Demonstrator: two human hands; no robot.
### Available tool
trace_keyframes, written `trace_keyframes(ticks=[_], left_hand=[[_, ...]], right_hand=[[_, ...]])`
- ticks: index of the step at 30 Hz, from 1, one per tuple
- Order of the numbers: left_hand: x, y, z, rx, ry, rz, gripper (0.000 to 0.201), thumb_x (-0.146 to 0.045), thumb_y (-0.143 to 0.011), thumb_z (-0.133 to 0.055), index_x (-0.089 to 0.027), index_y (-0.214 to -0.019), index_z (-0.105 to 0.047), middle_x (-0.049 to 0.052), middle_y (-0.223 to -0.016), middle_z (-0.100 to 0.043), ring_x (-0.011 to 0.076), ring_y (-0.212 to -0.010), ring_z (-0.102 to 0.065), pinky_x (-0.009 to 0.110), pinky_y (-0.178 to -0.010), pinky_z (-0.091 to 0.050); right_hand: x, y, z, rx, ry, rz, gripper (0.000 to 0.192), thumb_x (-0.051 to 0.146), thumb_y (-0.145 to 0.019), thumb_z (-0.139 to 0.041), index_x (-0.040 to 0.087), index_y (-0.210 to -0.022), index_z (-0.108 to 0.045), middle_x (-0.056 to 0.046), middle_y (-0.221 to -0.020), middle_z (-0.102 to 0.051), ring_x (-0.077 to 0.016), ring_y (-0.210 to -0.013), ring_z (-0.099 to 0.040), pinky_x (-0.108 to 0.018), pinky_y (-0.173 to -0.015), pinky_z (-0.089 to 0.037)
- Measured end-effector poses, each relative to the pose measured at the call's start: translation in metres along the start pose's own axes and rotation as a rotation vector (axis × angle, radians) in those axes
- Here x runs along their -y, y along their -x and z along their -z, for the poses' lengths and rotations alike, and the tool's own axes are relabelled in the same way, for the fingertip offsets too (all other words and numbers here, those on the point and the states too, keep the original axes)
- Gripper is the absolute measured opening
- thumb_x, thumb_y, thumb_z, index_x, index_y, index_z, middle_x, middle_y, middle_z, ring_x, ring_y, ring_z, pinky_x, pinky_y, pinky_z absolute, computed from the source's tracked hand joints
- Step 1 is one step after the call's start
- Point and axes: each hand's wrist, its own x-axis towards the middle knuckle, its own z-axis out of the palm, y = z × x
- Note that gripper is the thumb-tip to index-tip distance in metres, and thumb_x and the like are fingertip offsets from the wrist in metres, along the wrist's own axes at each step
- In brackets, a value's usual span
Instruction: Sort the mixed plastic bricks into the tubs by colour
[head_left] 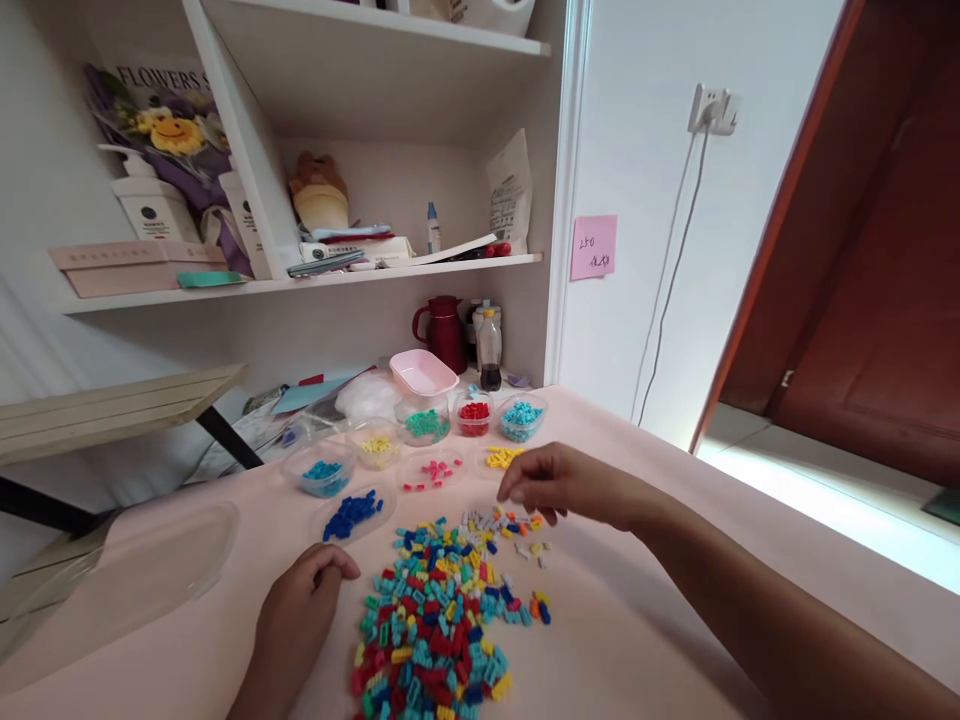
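Observation:
A heap of small mixed-colour building bricks (431, 620) lies on the pink tabletop. My left hand (300, 605) rests left of it, fingers curled closed; whatever they may hold is hidden. Over the heap's far right side hangs my right hand (566, 485), thumb and fingers bent together; I cannot make out anything between them. Just beyond it are yellow bricks (502, 457) in a shallow clear container. Dark blue bricks (352, 513) sit in another, ahead of my left hand. Pink bricks (433, 473) lie in a container between these. Grey bricks (480, 522) lie near my right fingers.
Farther back, clear tubs hold light blue bricks (523, 417), red bricks (474, 418), green bricks (426, 424), pale yellow bricks (376, 445) and blue bricks (324, 475). Behind stand a pink basin (424, 373), a red jug (446, 335) and a bottle (490, 350). A clear lid (142, 560) lies left.

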Motion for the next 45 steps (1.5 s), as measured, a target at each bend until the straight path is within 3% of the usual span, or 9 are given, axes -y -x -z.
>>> trace_keyframes(ticks=[2,10,17,24,32,36,39,42,45], left_hand=[[0.001,0.0,-0.001,0.006,0.001,0.013,0.025,-0.021,-0.072,-0.04,-0.025,-0.065,-0.064,-0.003,-0.077,-0.071,0.0185,-0.077,-0.065,0.024,-0.068,-0.045],[-0.002,0.002,-0.001,-0.012,0.012,0.011,0.024,-0.022,-0.071,-0.041,-0.024,-0.067,-0.065,-0.002,-0.078,-0.071,0.0191,-0.078,-0.064,0.025,-0.069,-0.044],[-0.004,0.004,-0.001,-0.015,0.012,0.036,0.024,-0.022,-0.072,-0.041,-0.024,-0.068,-0.064,-0.002,-0.08,-0.071,0.0194,-0.079,-0.063,0.025,-0.07,-0.044],[-0.002,0.003,-0.002,0.004,0.011,0.064,0.024,-0.022,-0.072,-0.04,-0.024,-0.067,-0.063,-0.003,-0.082,-0.07,0.0189,-0.081,-0.062,0.025,-0.071,-0.042],[-0.005,0.004,-0.001,0.0,-0.011,0.07,0.024,-0.023,-0.072,-0.041,-0.024,-0.067,-0.064,-0.003,-0.082,-0.07,0.0188,-0.079,-0.062,0.025,-0.069,-0.042],[-0.005,0.004,-0.001,-0.011,-0.002,0.05,0.024,-0.022,-0.071,-0.041,-0.024,-0.067,-0.064,-0.002,-0.081,-0.07,0.0188,-0.079,-0.063,0.024,-0.067,-0.043],[-0.004,0.003,-0.002,-0.02,-0.005,0.041,0.024,-0.022,-0.07,-0.042,-0.024,-0.066,-0.065,-0.003,-0.08,-0.071,0.0188,-0.079,-0.063,0.024,-0.068,-0.043],[-0.003,0.003,-0.003,-0.021,-0.013,0.038,0.024,-0.022,-0.07,-0.042,-0.024,-0.066,-0.066,-0.003,-0.08,-0.071,0.0185,-0.079,-0.064,0.024,-0.067,-0.043],[-0.004,0.003,-0.003,-0.02,-0.013,0.041,0.025,-0.022,-0.071,-0.042,-0.024,-0.066,-0.066,-0.003,-0.081,-0.071,0.0183,-0.078,-0.064,0.023,-0.066,-0.043]], right_hand=[[-0.007,0.007,-0.011,0.107,0.053,-0.018,0.022,0.032,-0.077,-0.064,0.017,-0.09,-0.071,-0.001,-0.072,-0.062,-0.01,-0.058,-0.053,-0.021,-0.051,-0.044],[-0.036,0.009,-0.024,0.168,0.313,0.008,0.018,0.028,-0.074,-0.068,0.019,-0.089,-0.072,0.001,-0.074,-0.064,-0.0109,-0.064,-0.055,-0.02,-0.056,-0.041],[-0.023,0.016,-0.034,0.117,0.508,0.17,0.022,0.018,-0.076,-0.062,0.023,-0.095,-0.072,-0.002,-0.084,-0.067,-0.012,-0.069,-0.059,-0.021,-0.06,-0.042],[-0.032,0.014,-0.042,0.064,0.66,0.259,0.026,0.008,-0.073,-0.056,0.023,-0.088,-0.07,0.0,-0.09,-0.07,-0.0134,-0.077,-0.061,-0.023,-0.069,-0.042],[-0.025,0.016,-0.029,0.025,0.55,0.198,0.015,0.014,-0.078,-0.059,0.021,-0.086,-0.07,-0.003,-0.09,-0.068,-0.0141,-0.079,-0.059,-0.024,-0.069,-0.043],[-0.025,0.021,-0.022,0.206,0.477,0.127,0.007,0.023,-0.078,-0.064,0.019,-0.08,-0.068,-0.001,-0.081,-0.065,-0.0116,-0.068,-0.056,-0.021,-0.059,-0.04],[-0.026,0.022,-0.024,0.313,0.508,0.108,0.017,0.031,-0.073,-0.071,0.02,-0.085,-0.066,0.003,-0.073,-0.061,-0.0103,-0.063,-0.052,-0.02,-0.055,-0.036],[-0.027,0.021,-0.031,0.294,0.608,0.124,0.028,0.034,-0.069,-0.075,0.022,-0.091,-0.063,0.005,-0.069,-0.057,-0.0101,-0.062,-0.049,-0.02,-0.055,-0.033],[-0.028,0.02,-0.037,0.274,0.659,0.147,0.025,0.032,-0.07,-0.073,0.022,-0.091,-0.062,0.004,-0.073,-0.057,-0.0095,-0.062,-0.048,-0.02,-0.055,-0.031]])
